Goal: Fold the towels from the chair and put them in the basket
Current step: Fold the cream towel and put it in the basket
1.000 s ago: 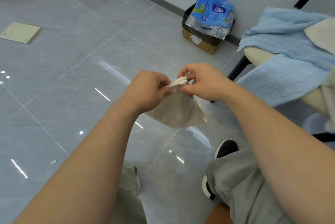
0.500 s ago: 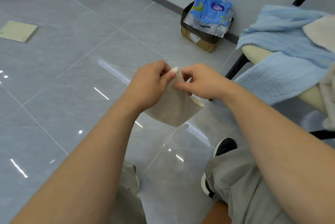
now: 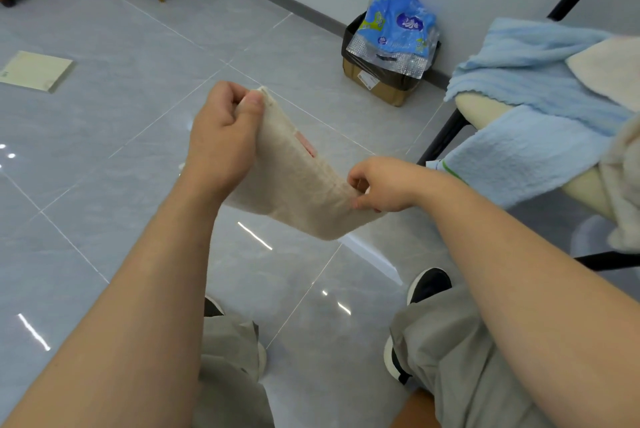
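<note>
- Setting: a grey tiled floor (image 3: 104, 168) meets a pale wall. A chair (image 3: 481, 109) stands at the right, and a cardboard box (image 3: 377, 81) holding a blue plastic pack (image 3: 394, 22) sits against the wall.
- Task's thing: the beige towel (image 3: 298, 185), doubled into a narrow band, hangs in the air above the floor. It is stretched slantwise between both hands and is apart from the chair.
- Left hand (image 3: 221, 137): clenched on the towel's upper end, with the thumb pressing the edge against the fingers.
- Right hand (image 3: 384, 185): pinches the lower end between thumb and fingertips; a corner droops beneath it.
- Risk, grip: both holds sit at the very edges. If either pinch slips, the layers would likely fall open and the towel would drop to the floor.
- Risk, alignment: an uneven pull would probably skew the layers and make the next fold crooked.
- Risk, chair: blue towels (image 3: 526, 81) and a cream towel (image 3: 609, 71) lie there. One blue towel drapes over the seat's front edge and could slide off if brushed.
- Basket: not in view, so where it stands cannot be told.
</note>
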